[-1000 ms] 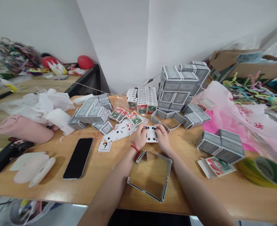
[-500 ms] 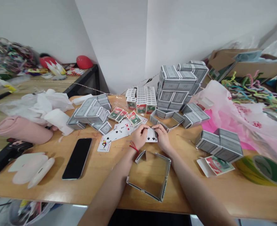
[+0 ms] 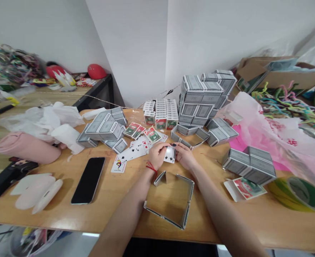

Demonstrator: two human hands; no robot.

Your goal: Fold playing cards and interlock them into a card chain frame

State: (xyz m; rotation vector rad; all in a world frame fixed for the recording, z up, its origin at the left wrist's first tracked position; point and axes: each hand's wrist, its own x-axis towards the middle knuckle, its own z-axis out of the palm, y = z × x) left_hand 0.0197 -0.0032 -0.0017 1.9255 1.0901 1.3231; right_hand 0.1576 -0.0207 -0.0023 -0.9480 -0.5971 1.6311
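Observation:
My left hand [image 3: 157, 156] and my right hand [image 3: 183, 155] meet over the middle of the wooden table [image 3: 106, 200], both pinching one playing card [image 3: 169, 155] with black spade pips. The card looks bent between them. A red string circles my left wrist. Just in front of my hands stands an open frame of folded cards [image 3: 173, 200]. Loose face-up cards [image 3: 132, 152] are spread to the left of my left hand.
A black phone [image 3: 88, 179] lies at the left, white foam pieces [image 3: 35, 190] beyond it. Card-built blocks [image 3: 103, 127], a tall stack [image 3: 204, 96], card packs [image 3: 161, 113], another block [image 3: 249, 165] and a pink bag [image 3: 275, 135] ring the space. A tape roll [image 3: 298, 194] sits right.
The card between my hands has gone from flat and facing me to narrower and bent, with my hands drawn slightly closer together. Nothing else on the table has moved.

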